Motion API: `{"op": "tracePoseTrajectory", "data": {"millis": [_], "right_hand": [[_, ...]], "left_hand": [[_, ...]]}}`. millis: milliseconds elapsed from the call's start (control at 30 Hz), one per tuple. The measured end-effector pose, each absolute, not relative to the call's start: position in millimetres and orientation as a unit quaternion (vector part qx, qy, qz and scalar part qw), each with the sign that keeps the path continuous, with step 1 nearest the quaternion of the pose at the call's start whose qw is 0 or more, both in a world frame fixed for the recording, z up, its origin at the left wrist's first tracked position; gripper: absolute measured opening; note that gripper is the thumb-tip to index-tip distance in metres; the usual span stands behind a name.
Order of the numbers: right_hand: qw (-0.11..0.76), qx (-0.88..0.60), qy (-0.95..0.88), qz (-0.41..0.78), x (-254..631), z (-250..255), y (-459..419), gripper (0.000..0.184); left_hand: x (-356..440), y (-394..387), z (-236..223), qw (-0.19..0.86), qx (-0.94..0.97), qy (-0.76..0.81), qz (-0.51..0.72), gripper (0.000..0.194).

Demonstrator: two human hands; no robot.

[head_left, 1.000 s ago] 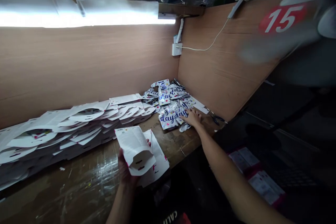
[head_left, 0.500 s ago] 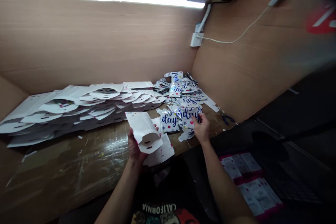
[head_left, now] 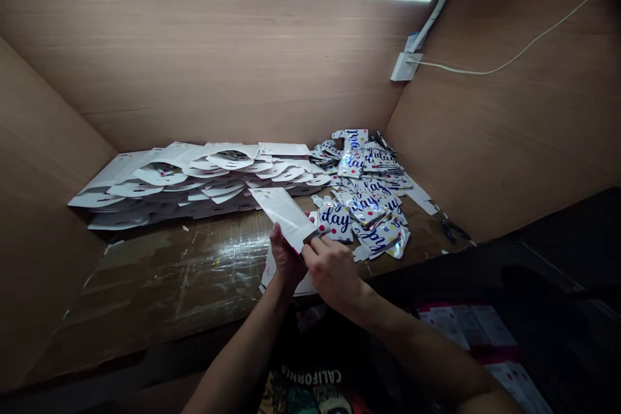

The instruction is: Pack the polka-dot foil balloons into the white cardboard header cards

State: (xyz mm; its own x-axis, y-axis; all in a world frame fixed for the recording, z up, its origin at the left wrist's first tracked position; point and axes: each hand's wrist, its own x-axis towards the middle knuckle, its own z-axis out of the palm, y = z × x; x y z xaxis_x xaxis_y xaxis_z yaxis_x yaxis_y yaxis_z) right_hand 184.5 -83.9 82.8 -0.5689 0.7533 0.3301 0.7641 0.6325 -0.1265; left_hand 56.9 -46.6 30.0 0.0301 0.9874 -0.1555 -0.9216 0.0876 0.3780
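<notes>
My left hand (head_left: pixel 287 260) is closed around the lower side of a white card sleeve (head_left: pixel 283 215), which is tilted with its far end up. My right hand (head_left: pixel 336 273) is closed at the sleeve's near end, fingertips pinched at its mouth. A thin greyish edge of a folded foil balloon (head_left: pixel 316 235) shows there; the hand hides the rest. Just beyond lies a heap of folded foil balloons (head_left: pixel 371 204) with blue lettering and coloured dots. More white sleeves (head_left: pixel 270 269) lie on the bench, partly under my hands.
Overlapping white sleeves (head_left: pixel 194 178) form a long stack along the back wall. Scissors or pliers with dark handles (head_left: pixel 451 226) lie by the right wall, near a white strip (head_left: pixel 421 196). Below the brown bench (head_left: pixel 194 278), at right, are pink-edged packs (head_left: pixel 466 323).
My right hand has moved left from the foil heap to the sleeve's mouth, and the front of the heap looks different. The camera view has shifted, so the bench contents appear farther right.
</notes>
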Motion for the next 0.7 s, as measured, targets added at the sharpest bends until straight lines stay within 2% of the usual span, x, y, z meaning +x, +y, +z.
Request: {"op": "tracePoseTrajectory", "data": {"millis": [100,200,300,433,533,700], "right_hand": [[0.194,-0.378,-0.905,0.021,179,78,-94,0.023],[0.206,-0.33,-0.921,0.036,184,69,-104,0.059],[0.189,-0.314,-0.929,0.042,190,60,-105,0.072],[0.16,-0.299,-0.939,0.059,191,57,-95,0.07],[0.171,-0.35,-0.92,0.042,187,54,-86,0.06],[0.315,-0.405,-0.858,0.017,181,42,-93,0.04]], "left_hand": [[49,-51,34,0.73,0.064,0.17,0.658,0.087],[37,-55,36,0.748,0.055,0.156,0.642,0.091],[31,-57,33,0.753,0.064,0.163,0.634,0.091],[34,-54,29,0.758,0.081,0.164,0.626,0.089],[40,-54,29,0.768,0.083,0.165,0.613,0.09],[37,-54,33,0.729,0.042,0.188,0.657,0.084]]}}
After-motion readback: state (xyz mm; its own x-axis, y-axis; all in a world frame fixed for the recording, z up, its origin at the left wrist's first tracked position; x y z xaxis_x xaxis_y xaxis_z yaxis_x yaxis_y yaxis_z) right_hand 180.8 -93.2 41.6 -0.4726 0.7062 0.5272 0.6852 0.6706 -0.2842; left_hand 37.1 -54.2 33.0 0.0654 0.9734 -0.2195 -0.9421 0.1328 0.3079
